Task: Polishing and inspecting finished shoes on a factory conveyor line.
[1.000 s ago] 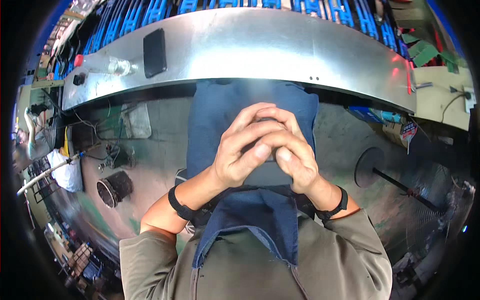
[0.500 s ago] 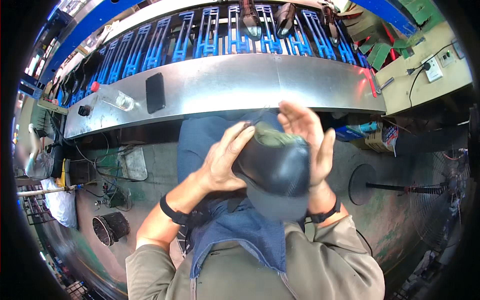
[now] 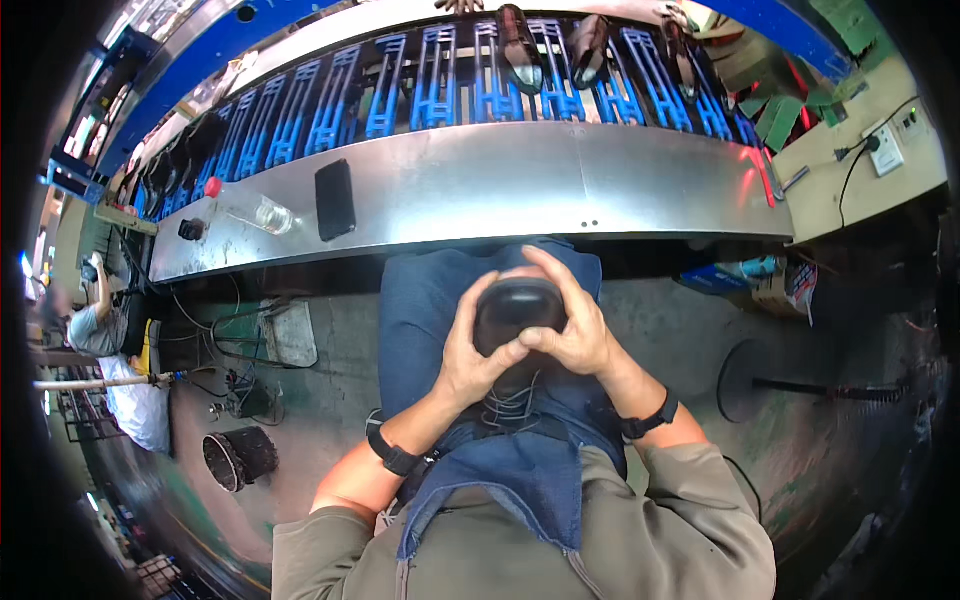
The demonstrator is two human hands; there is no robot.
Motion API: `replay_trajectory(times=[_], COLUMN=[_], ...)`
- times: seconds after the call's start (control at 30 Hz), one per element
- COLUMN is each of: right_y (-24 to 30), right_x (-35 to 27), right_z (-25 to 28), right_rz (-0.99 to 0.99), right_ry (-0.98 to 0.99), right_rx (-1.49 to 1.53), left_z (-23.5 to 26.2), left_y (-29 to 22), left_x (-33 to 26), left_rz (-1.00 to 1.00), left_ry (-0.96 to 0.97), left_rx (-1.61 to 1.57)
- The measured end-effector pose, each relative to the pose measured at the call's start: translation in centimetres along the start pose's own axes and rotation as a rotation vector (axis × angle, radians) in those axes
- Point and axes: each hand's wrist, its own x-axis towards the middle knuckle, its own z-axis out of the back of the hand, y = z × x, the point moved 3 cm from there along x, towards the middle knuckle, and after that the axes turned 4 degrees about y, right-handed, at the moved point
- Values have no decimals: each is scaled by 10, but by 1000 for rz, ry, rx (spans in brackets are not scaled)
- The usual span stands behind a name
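Over my lap I hold a dark, glossy lace-up shoe (image 3: 518, 306), its rounded toe pointing away from me and its grey laces (image 3: 513, 402) on the side near my body. My left hand (image 3: 466, 357) is wrapped round the shoe's left side. From the right, my right hand (image 3: 584, 333) grips it too, with fingers curled over the far end of the toe. Both thumbs press on the toe and almost meet there. The shoe's underside and heel are hidden. A blue apron (image 3: 490, 490) lies below it.
Ahead runs a metal ledge (image 3: 450, 185) with a phone (image 3: 336, 200) and a red-capped bottle (image 3: 250, 208). Behind it, blue racks (image 3: 437, 85) carry dark shoes (image 3: 520, 50). A black bucket (image 3: 240, 458) stands at left, a fan (image 3: 880, 385) at right. Another person (image 3: 95, 310) is far left.
The shoe has turned so its toe now faces away, and it sits lower and more to the left. My right hand has closed from spread fingers onto it.
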Motion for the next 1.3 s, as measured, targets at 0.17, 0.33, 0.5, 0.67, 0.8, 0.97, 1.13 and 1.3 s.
replay_trajectory(times=[0.17,0.33,0.5,0.67,0.8,0.97,1.13,1.3], right_y=[-40,-62,-88,-99,-103,-84,-68,15], right_x=[9,23,35,40,10,-26,-7,-84], right_z=[8,13,5,2,-14,-42,-28,38], right_rz=[-150,-131,-216,-236,-294,-288,-277,-12], right_ry=[-139,-196,-293,-329,-331,-237,-150,-211], right_rx=[219,143,151,86,98,201,99,-169], left_z=[6,8,12,15,15,11,19,-4], left_y=[0,19,39,55,61,40,8,-18], left_x=[47,74,86,88,61,0,20,2], left_rz=[-72,74,128,135,168,320,440,708], left_ry=[12,33,-86,-156,-156,-125,-426,-320], left_rx=[-89,-188,-51,55,70,-169,-437,-797])
